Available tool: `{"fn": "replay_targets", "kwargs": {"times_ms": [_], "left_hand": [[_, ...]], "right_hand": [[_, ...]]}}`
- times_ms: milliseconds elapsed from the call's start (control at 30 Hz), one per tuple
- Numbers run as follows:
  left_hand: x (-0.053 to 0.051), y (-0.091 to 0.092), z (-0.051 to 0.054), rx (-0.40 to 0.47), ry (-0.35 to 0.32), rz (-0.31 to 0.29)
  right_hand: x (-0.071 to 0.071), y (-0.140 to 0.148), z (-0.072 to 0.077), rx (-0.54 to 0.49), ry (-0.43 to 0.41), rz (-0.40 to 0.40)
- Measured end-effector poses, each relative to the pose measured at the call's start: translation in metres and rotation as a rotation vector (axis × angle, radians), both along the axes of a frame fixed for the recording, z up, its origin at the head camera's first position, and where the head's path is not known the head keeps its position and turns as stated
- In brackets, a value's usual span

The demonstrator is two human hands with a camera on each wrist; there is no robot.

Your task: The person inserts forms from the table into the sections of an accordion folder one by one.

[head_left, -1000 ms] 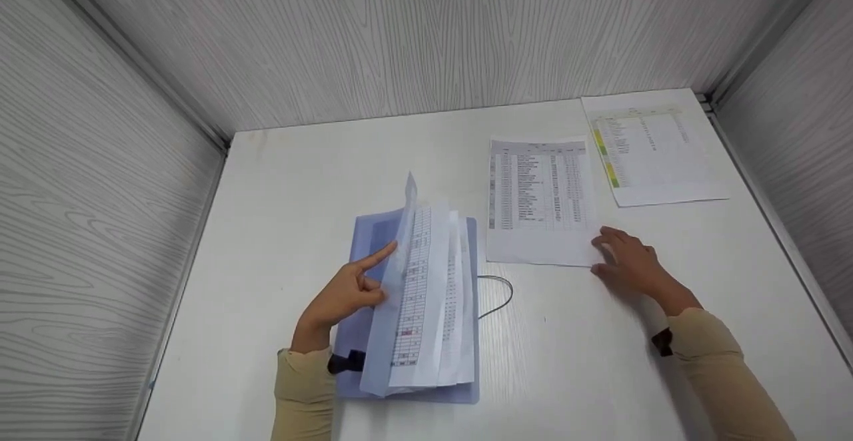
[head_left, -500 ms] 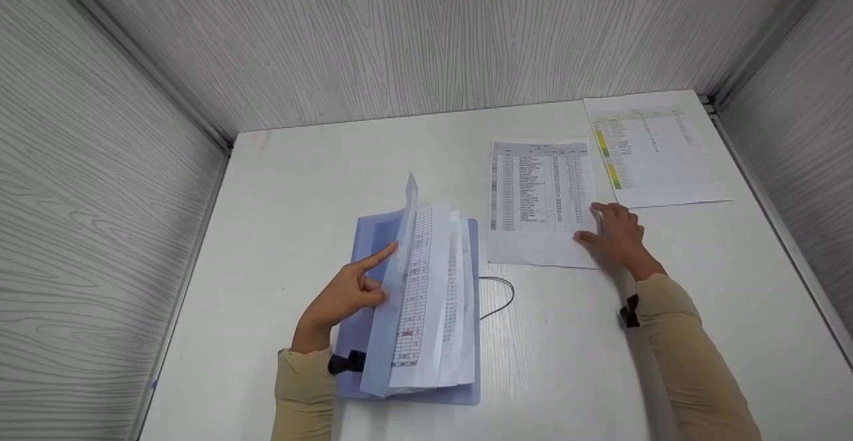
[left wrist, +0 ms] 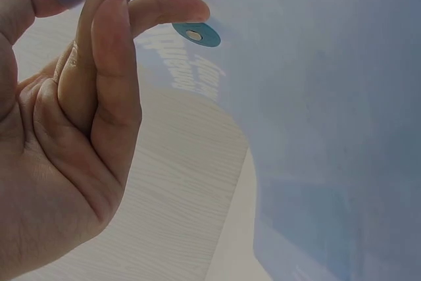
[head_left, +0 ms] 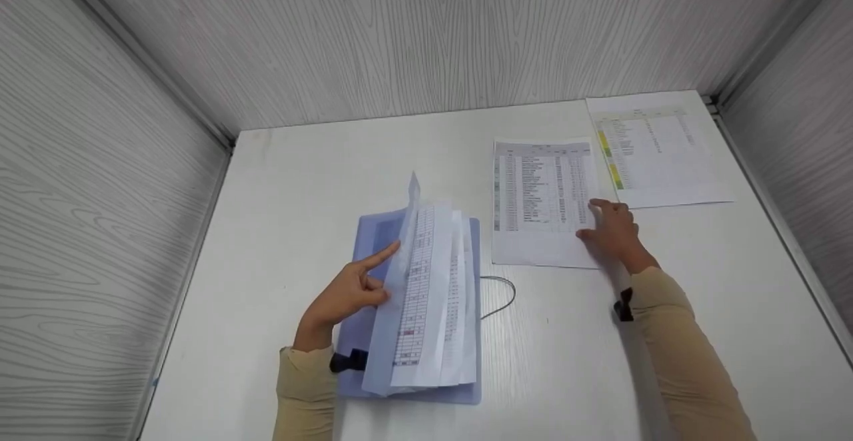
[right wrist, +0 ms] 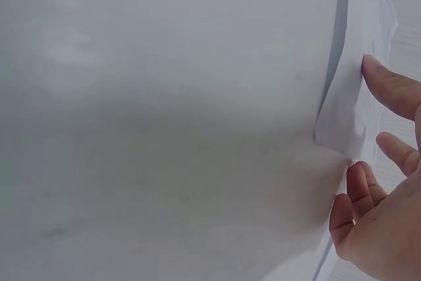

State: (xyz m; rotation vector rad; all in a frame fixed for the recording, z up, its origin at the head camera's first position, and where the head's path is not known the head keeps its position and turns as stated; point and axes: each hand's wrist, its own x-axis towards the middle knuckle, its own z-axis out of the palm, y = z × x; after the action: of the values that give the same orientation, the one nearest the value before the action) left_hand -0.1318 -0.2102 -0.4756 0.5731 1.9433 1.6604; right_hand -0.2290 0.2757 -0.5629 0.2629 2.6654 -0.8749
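In the head view, a translucent blue document folder lies on the table with its cover flap raised. Several printed sheets stand fanned inside it. My left hand presses the flap from its left side, index finger extended, other fingers bent. A teal snap button shows on the flap by a fingertip in the left wrist view. My right hand rests with thumb and index finger on the right edge of a printed table sheet. In the right wrist view, that paper is by the fingertips.
Another printed sheet, with yellow and green marks, lies at the back right corner of the white table. A thin elastic loop sticks out from the folder's right side. Wood-grain panels wall the table in.
My right hand has moved left and slightly away from me, from beside the sheet's lower right edge onto its right edge. The left hand and folder have stayed in place.
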Motion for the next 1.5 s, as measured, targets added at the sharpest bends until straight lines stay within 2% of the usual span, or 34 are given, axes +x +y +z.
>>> {"fn": "replay_targets", "kwargs": {"times_ms": [300, 633, 833, 1067, 1200, 1367, 1500], "left_hand": [[0.002, 0.000, 0.000, 0.003, 0.002, 0.007], [0.001, 0.001, 0.001, 0.027, 0.001, -0.003], [0.001, 0.000, 0.002, 0.014, -0.001, 0.008], [0.003, -0.001, 0.000, 0.013, -0.007, 0.026], [0.004, -0.001, -0.001, -0.001, -0.002, 0.038], [0.004, -0.001, 0.002, -0.008, 0.001, 0.045], [0.003, -0.002, 0.003, 0.000, 0.005, 0.038]], "right_hand": [[0.000, 0.004, -0.001, -0.022, -0.011, 0.027], [0.003, 0.014, 0.003, -0.221, -0.048, 0.079], [0.013, 0.023, 0.002, -0.288, -0.044, 0.100], [0.027, 0.029, 0.005, -0.329, 0.025, 0.109], [0.035, 0.029, 0.009, -0.347, 0.059, 0.080], [0.044, 0.027, 0.016, -0.367, 0.063, 0.011], [0.053, 0.028, 0.018, -0.422, 0.098, 0.017]]}}
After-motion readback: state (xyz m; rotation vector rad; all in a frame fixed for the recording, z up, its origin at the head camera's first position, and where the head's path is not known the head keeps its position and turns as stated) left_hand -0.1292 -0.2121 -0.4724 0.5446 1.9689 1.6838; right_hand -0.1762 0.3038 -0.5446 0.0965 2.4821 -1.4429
